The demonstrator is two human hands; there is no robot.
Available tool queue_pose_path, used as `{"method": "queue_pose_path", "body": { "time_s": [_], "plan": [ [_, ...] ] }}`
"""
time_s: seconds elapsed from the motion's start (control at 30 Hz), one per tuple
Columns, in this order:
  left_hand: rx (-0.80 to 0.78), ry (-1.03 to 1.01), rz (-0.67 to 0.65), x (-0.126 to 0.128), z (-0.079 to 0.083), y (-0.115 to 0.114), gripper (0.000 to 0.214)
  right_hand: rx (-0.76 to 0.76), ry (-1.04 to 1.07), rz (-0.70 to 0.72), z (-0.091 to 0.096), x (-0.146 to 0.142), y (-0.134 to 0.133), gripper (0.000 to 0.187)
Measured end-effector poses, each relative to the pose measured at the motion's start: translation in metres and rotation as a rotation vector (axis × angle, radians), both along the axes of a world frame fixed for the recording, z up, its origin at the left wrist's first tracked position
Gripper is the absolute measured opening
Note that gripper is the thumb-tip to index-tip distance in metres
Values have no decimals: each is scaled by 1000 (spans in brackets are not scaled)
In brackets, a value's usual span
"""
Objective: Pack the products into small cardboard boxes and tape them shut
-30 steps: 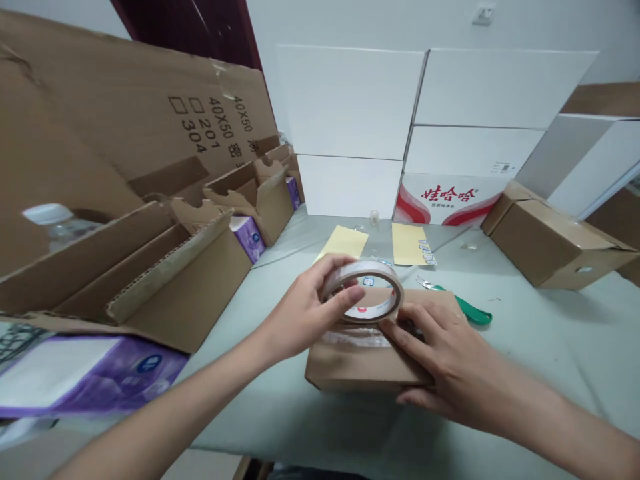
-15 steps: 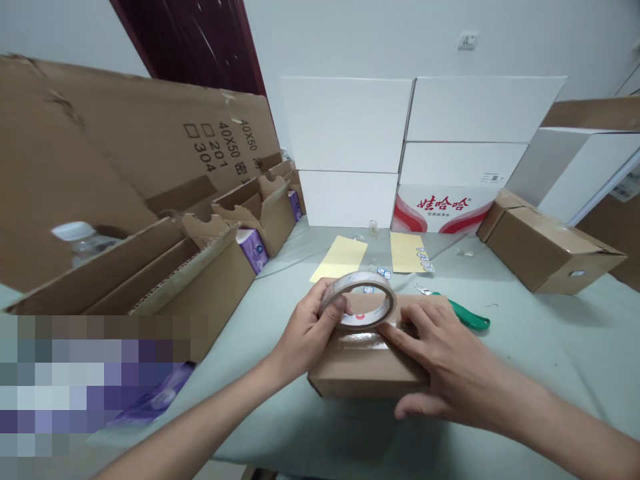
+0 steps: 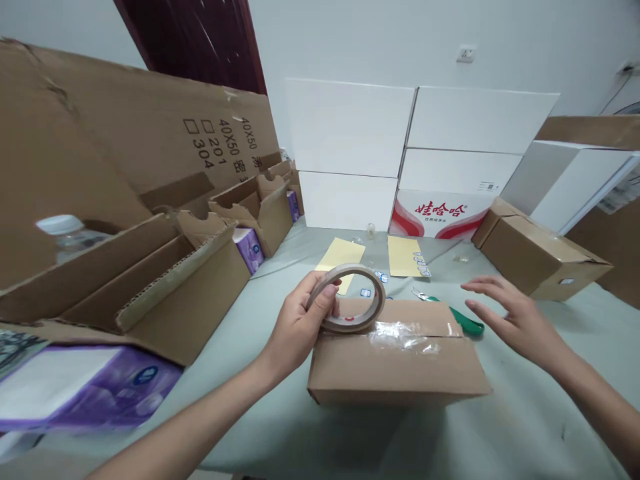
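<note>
My left hand [image 3: 300, 317] is closed round the left side of a roll of packing tape [image 3: 379, 308], held upright at the back left of a small cardboard box [image 3: 400, 370]. Shiny clear tape [image 3: 403, 337] runs along the seam on the box's top, wrinkled toward the right. My right hand [image 3: 510, 317] hovers to the right of the box with fingers apart and nothing in them. Just left of that hand, a green utility knife [image 3: 467, 323] lies on the table behind the box, its blade end pointing back left.
Two yellow sheets [image 3: 405, 257] with small stickers lie behind the box. White cartons [image 3: 350, 133] stand along the back. Another brown box [image 3: 540, 250] sits at the right. Open cardboard trays [image 3: 200, 300] and purple tissue packs [image 3: 120, 387] line the left side of the green-covered table [image 3: 260, 413].
My right hand has lifted off the box top and moved right, its fingers spreading. The tape roll in my left hand has shifted slightly left and up, leaving the taped seam in view.
</note>
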State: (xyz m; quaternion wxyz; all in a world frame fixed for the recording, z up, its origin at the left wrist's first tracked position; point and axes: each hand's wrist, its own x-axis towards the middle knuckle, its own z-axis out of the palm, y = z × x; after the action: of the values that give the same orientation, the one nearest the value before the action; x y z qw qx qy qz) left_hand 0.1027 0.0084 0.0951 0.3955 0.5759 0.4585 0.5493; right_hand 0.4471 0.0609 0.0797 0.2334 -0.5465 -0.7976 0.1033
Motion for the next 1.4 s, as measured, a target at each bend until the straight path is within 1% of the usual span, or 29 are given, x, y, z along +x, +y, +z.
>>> {"method": "queue_pose_path", "body": {
  "time_s": [0.03,0.1,0.17,0.2,0.27,0.3,0.33,0.4,0.43,0.5,0.53,0.6,0.67,0.7,0.77,0.93,1.03,1.1,1.13,1.2,1.27,1.3,1.33,1.4],
  "plan": [
    [7,-24,1,1,-1,1,39,-36,-28,-27,-12,7,12,47],
    [9,-62,-10,2,-2,2,38,-73,-67,-38,-39,12,29,43],
    [9,-105,-31,2,-3,2,37,-86,-90,-33,-64,8,38,39],
    [13,-133,-41,2,-3,2,37,-87,-94,-31,-74,6,40,38],
    [26,-198,-52,1,-4,3,37,-86,-91,-23,-83,6,45,36],
    [33,-222,-53,1,-5,3,37,-80,-81,-22,-82,8,48,37],
    [39,-238,-54,1,-6,3,37,-71,-67,-23,-76,13,51,40],
    [41,-241,-58,2,-8,4,37,-42,-30,-22,-56,24,56,47],
    [46,-231,-60,2,-9,4,37,-27,-10,-15,-41,30,56,49],
    [58,-217,-60,2,-10,4,36,-24,22,48,-7,35,49,49],
    [63,-217,-55,2,-11,3,35,-46,28,114,10,33,43,46],
    [63,-231,-41,1,-12,3,34,-148,8,324,39,20,29,39],
    [51,-246,-29,0,-12,3,34,-239,-72,488,58,2,17,37],
    [48,-246,-26,0,-11,3,34,-260,-108,535,63,-7,14,36],
    [49,-233,-29,-1,-11,2,34,-268,-149,570,67,-22,12,35],
    [59,-219,-32,-1,-12,1,34,-269,-145,570,61,-43,14,37],
    [27,-272,-48,0,-7,3,35,-248,-133,545,60,-50,14,38],
    [-34,-366,-39,-2,-2,6,37,-215,-110,487,57,-49,18,39],
    [-71,-415,-7,-6,0,9,38,-189,-91,446,53,-46,21,41],
    [-137,-428,127,-18,1,14,43,-113,-46,327,41,-35,29,43],
    [-180,-331,273,-38,-6,18,48,-36,-24,187,19,-19,36,44],
    [-204,-262,320,-50,-12,19,51,-9,-28,122,5,-11,38,44],
    [-235,-197,342,-61,-20,20,53,0,-38,84,-10,-4,38,43],
    [-322,-85,333,-81,-39,19,54,-6,-59,57,-40,6,35,38]
  ]
}}
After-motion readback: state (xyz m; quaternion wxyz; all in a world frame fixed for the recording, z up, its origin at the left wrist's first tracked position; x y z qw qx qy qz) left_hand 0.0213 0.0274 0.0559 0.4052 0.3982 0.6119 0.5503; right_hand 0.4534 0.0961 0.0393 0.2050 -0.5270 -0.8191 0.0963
